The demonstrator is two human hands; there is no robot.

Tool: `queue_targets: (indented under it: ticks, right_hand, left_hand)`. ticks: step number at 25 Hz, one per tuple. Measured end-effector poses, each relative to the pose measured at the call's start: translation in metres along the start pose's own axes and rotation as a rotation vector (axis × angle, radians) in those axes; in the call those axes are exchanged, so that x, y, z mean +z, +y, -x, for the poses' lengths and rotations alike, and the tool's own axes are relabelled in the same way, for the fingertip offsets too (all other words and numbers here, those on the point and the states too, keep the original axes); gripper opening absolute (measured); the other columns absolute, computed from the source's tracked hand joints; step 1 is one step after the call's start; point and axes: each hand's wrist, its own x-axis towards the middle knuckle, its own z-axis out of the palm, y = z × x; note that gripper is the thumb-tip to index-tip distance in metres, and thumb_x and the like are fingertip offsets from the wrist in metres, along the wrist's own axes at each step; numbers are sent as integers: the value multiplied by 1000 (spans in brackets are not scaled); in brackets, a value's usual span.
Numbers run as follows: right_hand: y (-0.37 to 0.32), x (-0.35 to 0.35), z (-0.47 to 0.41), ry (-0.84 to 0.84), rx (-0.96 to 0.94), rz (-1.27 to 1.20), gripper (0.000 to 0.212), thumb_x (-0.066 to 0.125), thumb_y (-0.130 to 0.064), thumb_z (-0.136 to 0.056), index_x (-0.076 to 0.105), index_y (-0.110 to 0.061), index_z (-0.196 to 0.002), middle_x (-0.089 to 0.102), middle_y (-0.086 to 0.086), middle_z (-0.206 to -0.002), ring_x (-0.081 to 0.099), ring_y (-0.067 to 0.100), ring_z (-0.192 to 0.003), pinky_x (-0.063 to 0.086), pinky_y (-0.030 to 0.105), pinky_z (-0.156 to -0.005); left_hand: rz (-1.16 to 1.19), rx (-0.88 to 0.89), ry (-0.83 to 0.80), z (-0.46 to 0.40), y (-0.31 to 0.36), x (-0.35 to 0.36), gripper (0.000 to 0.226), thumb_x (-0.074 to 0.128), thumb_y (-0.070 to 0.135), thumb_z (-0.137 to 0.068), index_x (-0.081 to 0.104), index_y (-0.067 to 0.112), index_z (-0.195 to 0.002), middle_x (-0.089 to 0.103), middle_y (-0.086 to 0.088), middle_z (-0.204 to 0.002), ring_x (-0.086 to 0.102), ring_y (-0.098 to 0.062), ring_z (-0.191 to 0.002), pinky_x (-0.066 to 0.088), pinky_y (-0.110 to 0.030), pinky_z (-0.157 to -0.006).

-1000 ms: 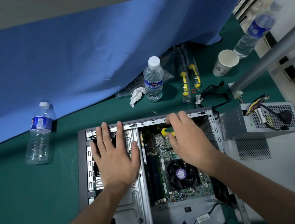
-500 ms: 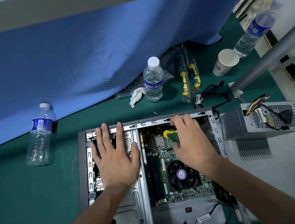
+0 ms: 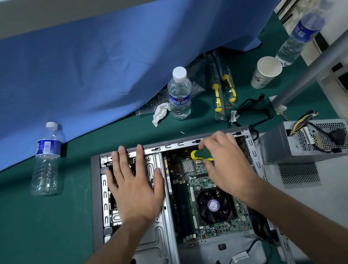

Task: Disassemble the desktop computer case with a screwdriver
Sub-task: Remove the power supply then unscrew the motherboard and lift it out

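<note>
Right hand point(image 3: 225, 164) curled round the green-and-yellow screwdriver point(image 3: 200, 155) — handle lying leftward, tip hidden beneath the fingers — over the motherboard point(image 3: 200, 178) at the open desktop case's point(image 3: 99, 191) far edge; left hand point(image 3: 134, 185) pressed flat, fingers straight, on the drive cage point(image 3: 163, 233).

Light: I see dim, even, bluish light from overhead.
Shadows: soft, short beside the bottles.
Focus: I get a sharp centre, softer corners.
Distortion: wide-angle bending at my edges.

Right hand point(image 3: 227, 164) drifted slightly right and nearer over the motherboard point(image 3: 200, 180), exposing more of the green-yellow screwdriver handle point(image 3: 200, 155) it grips.
</note>
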Motion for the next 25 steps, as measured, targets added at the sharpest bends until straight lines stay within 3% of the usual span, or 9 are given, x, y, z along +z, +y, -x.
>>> queue_targets:
  ticks: [7,11,19,25]
  right_hand:
    - [-13,-8,-11,-101,-144,203,38,62,4,-85,62,-11,-120,46,-1,-113,35,19,-107,44,31,-94]
    - [-11,-7,-13,-125,-139,181,34,64,-1,-88,61,-14,-120,44,-2,-115,35,18,-108,42,30,-95]
    - [1,-3,-9,-8,-124,134,28,67,-10,-90,63,-14,-118,46,-2,-111,37,15,-107,38,26,-94]
    - [6,3,-12,-9,-137,140,32,68,-12,-90,61,-16,-122,44,-5,-110,34,12,-105,25,14,-88]
  left_hand:
    - [14,-7,-13,0,1,-1,66,25,57,-96,15,31,-156,5,-9,-164,-6,-23,-152,-1,-45,-120]
    - [28,-13,-20,0,2,-4,66,27,56,-96,18,31,-156,6,-9,-164,-6,-23,-152,-1,-46,-120]
    - [37,-14,-36,0,4,-9,66,29,56,-96,16,30,-156,4,-9,-165,-8,-21,-152,-5,-43,-120]
    - [37,-17,-35,0,4,-9,66,29,55,-96,17,30,-156,5,-9,-165,-8,-22,-152,-4,-43,-120]
